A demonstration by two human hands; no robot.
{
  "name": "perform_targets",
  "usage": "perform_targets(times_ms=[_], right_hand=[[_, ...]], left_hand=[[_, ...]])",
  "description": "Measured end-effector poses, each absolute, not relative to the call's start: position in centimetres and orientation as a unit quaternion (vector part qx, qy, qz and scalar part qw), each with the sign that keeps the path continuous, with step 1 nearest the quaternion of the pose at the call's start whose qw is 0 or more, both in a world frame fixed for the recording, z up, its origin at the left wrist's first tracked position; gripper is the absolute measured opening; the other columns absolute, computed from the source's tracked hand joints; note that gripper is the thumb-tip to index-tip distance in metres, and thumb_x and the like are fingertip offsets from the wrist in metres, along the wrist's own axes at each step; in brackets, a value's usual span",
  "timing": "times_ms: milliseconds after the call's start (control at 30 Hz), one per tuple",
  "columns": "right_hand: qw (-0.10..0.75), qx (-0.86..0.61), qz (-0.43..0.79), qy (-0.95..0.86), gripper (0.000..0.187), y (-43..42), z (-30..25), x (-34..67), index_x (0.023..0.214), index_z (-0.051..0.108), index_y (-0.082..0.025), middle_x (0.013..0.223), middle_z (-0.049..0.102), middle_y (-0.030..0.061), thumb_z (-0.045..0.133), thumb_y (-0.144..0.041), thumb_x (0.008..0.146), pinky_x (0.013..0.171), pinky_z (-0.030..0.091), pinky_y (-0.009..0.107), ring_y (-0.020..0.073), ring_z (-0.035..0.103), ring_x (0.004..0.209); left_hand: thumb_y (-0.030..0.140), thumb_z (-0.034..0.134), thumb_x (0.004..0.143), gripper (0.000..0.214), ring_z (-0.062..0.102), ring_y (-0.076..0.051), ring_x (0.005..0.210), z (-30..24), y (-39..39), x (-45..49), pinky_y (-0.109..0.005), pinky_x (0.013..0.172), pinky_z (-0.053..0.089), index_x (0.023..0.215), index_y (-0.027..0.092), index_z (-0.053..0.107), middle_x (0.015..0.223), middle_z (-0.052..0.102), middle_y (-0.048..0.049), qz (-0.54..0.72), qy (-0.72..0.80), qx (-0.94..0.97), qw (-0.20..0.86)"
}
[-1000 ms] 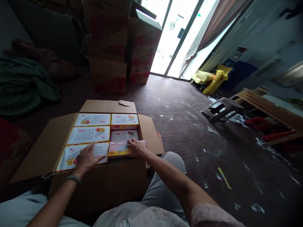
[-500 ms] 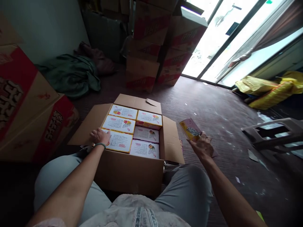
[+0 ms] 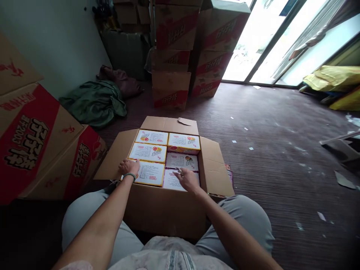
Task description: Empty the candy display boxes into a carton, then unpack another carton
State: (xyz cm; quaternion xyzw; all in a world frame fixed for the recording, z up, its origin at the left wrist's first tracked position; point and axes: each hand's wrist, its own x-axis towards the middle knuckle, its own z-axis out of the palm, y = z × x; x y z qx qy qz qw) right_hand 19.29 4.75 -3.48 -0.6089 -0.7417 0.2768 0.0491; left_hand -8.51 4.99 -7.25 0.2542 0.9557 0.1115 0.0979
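An open cardboard carton (image 3: 168,210) stands between my knees, packed with several small printed boxes. My left hand (image 3: 129,168) rests on the carton's left edge, its fingers lying over the near-left white box with yellow edges (image 3: 149,173). Over the near-right corner hovers my right hand (image 3: 188,179), fingers apart and pointing left, with no box in it. Beneath it is a white box with purple edges (image 3: 171,182), partly hidden by the hand. Another purple-edged box (image 3: 182,161) lies just behind; both sit lower than the yellow-edged box (image 3: 184,140) at the far right.
Large red-and-brown cartons (image 3: 30,135) stand at my left, and more cartons (image 3: 171,86) are stacked ahead. Dark green cloth (image 3: 95,103) lies on the floor. Purple printed packaging (image 3: 230,175) pokes out beside the right flap (image 3: 215,161). Paper scraps (image 3: 251,149) litter the floor.
My right hand has let go of the flat purple-and-yellow packet and moved left, from outside the carton to above its near-right boxes. My left hand stays at the carton's left edge. The view has shifted.
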Motion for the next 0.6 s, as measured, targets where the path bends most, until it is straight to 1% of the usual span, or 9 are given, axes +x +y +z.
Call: perform_targets(times_ms=[100,167,200,233,300,433,500,600], right_hand=[[0.007,-0.639,0.341,-0.69,0.052,3.9,-5.9,15.6,0.096,0.064,-0.019,0.095,0.072,0.0116,0.043,-0.065,0.09,0.067,0.042,0.026,0.0232,0.067,0.088],[-0.014,-0.655,0.361,-0.664,0.062,4.0,-7.3,14.0,0.104,0.063,-0.018,0.104,0.071,0.0143,0.043,-0.073,0.085,0.071,0.045,0.029,0.0271,0.067,0.097],[-0.024,-0.657,0.37,-0.657,0.063,4.2,-7.9,13.4,0.108,0.062,-0.018,0.109,0.07,0.0149,0.044,-0.074,0.083,0.073,0.046,0.03,0.0281,0.066,0.102],[-0.031,-0.656,0.378,-0.653,0.063,4.5,-8.4,13.1,0.11,0.061,-0.018,0.112,0.069,0.0148,0.047,-0.073,0.082,0.074,0.047,0.031,0.0283,0.065,0.104],[-0.029,-0.652,0.388,-0.65,0.056,4.9,-9.2,13.1,0.11,0.061,-0.021,0.114,0.069,0.0132,0.051,-0.068,0.083,0.076,0.047,0.031,0.027,0.065,0.106],[0.033,-0.656,0.408,-0.633,0.043,5.3,-10.7,14.9,0.104,0.064,-0.023,0.108,0.071,0.0103,0.055,-0.06,0.083,0.075,0.046,0.03,0.026,0.065,0.102],[0.051,-0.659,0.428,-0.616,0.039,5.5,-11.4,16.1,0.098,0.066,-0.021,0.101,0.073,0.0095,0.057,-0.057,0.083,0.073,0.046,0.029,0.0247,0.066,0.096],[0.064,-0.65,0.455,-0.605,0.033,5.8,-12.1,17.4,0.089,0.068,-0.02,0.084,0.073,0.0062,0.056,-0.05,0.085,0.065,0.045,0.025,0.019,0.065,0.08]], left_hand=[[0.051,0.056,0.075,0.067,0.054,-0.042,0.117,-7.2,5.4,-8.8,-0.05,0.091,0.044,0.119,0.0,0.056,0.124,0.056,-0.0331,0.109,0.954,0.251,0.12],[0.052,0.056,0.075,0.064,0.057,-0.042,0.114,-7.3,5.4,-9.0,-0.05,0.089,0.046,0.114,0.001,0.06,0.121,0.059,-0.0333,0.105,0.949,0.264,0.139],[0.052,0.056,0.074,0.062,0.058,-0.042,0.112,-7.3,5.3,-9.2,-0.049,0.088,0.047,0.11,0.002,0.063,0.118,0.061,-0.0327,0.103,0.944,0.276,0.15],[0.053,0.057,0.074,0.06,0.06,-0.041,0.11,-7.3,5.1,-9.4,-0.048,0.088,0.047,0.106,0.003,0.065,0.115,0.063,-0.0317,0.101,0.938,0.289,0.16],[0.054,0.059,0.073,0.058,0.061,-0.041,0.109,-7.1,4.5,-10.1,-0.047,0.089,0.048,0.104,0.005,0.067,0.113,0.065,-0.0297,0.099,0.929,0.313,0.172],[0.06,0.059,0.073,0.066,0.054,-0.044,0.119,-6.6,3.6,-11.5,-0.053,0.096,0.044,0.111,0.006,0.064,0.123,0.06,-0.0319,0.111,0.921,0.329,0.179],[0.065,0.059,0.073,0.067,0.056,-0.044,0.117,-6.6,3.6,-11.8,-0.053,0.096,0.044,0.108,0.009,0.065,0.12,0.063,-0.0298,0.132,0.907,0.339,0.213],[0.069,0.062,0.071,0.067,0.062,-0.039,0.11,-6.9,3.9,-11.1,-0.049,0.092,0.048,0.11,0.014,0.066,0.111,0.069,-0.0219,0.192,0.875,0.348,0.278]])
